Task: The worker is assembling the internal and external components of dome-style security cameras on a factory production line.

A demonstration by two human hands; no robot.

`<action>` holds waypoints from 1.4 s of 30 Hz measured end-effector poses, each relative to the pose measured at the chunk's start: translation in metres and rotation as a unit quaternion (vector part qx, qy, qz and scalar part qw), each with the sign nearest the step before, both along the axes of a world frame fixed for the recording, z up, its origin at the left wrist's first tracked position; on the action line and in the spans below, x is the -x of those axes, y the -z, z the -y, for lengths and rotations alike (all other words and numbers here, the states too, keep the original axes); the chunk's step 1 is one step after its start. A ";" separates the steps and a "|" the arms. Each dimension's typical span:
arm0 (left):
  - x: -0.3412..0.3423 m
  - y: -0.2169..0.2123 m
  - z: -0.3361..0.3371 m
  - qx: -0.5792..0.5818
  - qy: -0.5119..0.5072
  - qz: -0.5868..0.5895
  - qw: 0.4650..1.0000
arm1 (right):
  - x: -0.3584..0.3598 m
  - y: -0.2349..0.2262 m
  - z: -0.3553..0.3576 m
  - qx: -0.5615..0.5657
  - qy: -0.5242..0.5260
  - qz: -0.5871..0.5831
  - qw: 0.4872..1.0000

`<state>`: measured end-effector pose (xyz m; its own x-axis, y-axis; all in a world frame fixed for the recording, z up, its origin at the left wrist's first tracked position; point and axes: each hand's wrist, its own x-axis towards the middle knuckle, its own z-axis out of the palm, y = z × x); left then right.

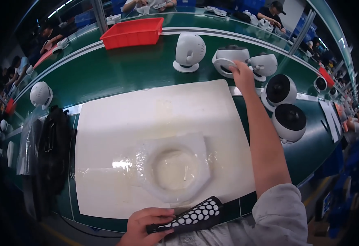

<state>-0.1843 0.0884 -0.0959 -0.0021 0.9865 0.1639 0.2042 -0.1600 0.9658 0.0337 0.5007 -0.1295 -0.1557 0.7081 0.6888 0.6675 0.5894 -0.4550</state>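
Green bench [126, 69]: right hand [241, 73] pinches ring foot [219, 62] of white unit [233, 52] at one o'clock, left hand [148, 223] grips dotted black tool [200, 215] near six; unit outside central foam ring [202, 176], work likely early.

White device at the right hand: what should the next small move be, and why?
Probably bring that white device toward the pale ring: the right hand holds its round base, while the left hand holds a dotted strip nearby.
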 end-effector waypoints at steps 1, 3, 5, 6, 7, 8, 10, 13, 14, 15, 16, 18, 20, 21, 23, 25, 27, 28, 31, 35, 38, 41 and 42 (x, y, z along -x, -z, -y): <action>-0.001 0.000 0.002 -0.002 0.000 -0.001 1.000 | 0.000 -0.001 0.000 -0.029 0.002 0.007 1.000; -0.002 0.000 0.003 0.007 -0.021 0.011 1.000 | 0.003 -0.004 0.001 -0.036 0.004 -0.001 0.999; -0.002 0.001 0.001 0.021 -0.029 0.023 0.999 | 0.004 -0.007 0.002 -0.042 0.006 -0.009 0.999; -0.002 0.001 0.000 0.034 -0.038 0.035 0.998 | 0.003 -0.011 0.003 -0.068 0.019 -0.009 0.997; -0.001 0.001 -0.001 0.036 -0.039 0.034 0.998 | 0.004 -0.013 0.006 -0.090 0.031 -0.009 0.995; 0.001 0.002 -0.003 0.023 -0.025 0.035 0.999 | 0.003 -0.014 0.007 -0.089 0.031 -0.009 0.995; 0.003 0.003 -0.003 0.010 -0.016 0.034 0.999 | 0.008 -0.023 0.011 -0.207 0.029 0.001 0.978; 0.004 0.005 -0.003 -0.008 -0.004 0.024 1.000 | 0.018 -0.063 0.045 -0.201 0.037 -0.052 0.978; 0.006 0.007 -0.003 -0.024 0.006 0.010 1.000 | 0.024 -0.081 0.063 -0.134 -0.024 -0.117 0.984; 0.006 0.008 -0.004 -0.041 0.019 -0.003 0.999 | 0.028 -0.098 0.083 -0.067 -0.083 -0.178 0.978; 0.007 0.009 -0.003 -0.039 0.013 -0.005 0.999 | 0.037 -0.107 0.100 -0.064 -0.089 -0.181 0.977; 0.007 0.010 -0.002 -0.042 0.006 0.005 0.999 | 0.052 -0.116 0.132 0.149 -0.341 -0.333 0.867; 0.005 0.008 0.000 -0.020 -0.010 0.026 0.999 | 0.063 -0.110 0.150 0.256 -0.449 -0.301 0.802; 0.005 0.008 0.001 -0.001 -0.029 0.050 0.998 | 0.073 -0.108 0.169 0.272 -0.451 -0.244 0.814; 0.004 0.008 -0.001 -0.002 -0.028 0.049 0.998 | 0.077 -0.109 0.206 0.212 -0.443 -0.082 0.867; 0.006 0.009 -0.003 -0.005 -0.011 0.042 0.999 | 0.074 -0.110 0.222 0.134 -0.425 0.023 0.895; 0.009 0.011 -0.005 -0.044 0.010 0.017 0.999 | 0.069 -0.110 0.226 0.417 -0.446 -0.138 0.780; 0.010 0.012 -0.006 -0.081 0.032 -0.006 0.996 | 0.066 -0.112 0.228 0.416 -0.446 -0.136 0.780; 0.011 0.012 -0.006 -0.086 0.037 0.004 0.996 | 0.057 -0.108 0.234 0.494 -0.469 -0.127 0.721; 0.014 0.008 -0.003 -0.053 0.037 0.017 0.998 | 0.064 -0.111 0.208 0.595 -0.410 -0.033 0.691; 0.018 0.007 -0.001 -0.040 0.046 -0.012 0.998 | 0.083 -0.075 0.143 0.449 -0.242 -0.008 0.860; 0.014 0.009 0.001 -0.036 0.040 0.000 0.999 | 0.081 -0.015 0.059 0.150 -0.041 0.128 0.980; 0.014 0.006 0.003 -0.017 0.030 0.007 0.999 | 0.079 0.002 0.038 0.148 -0.044 0.128 0.980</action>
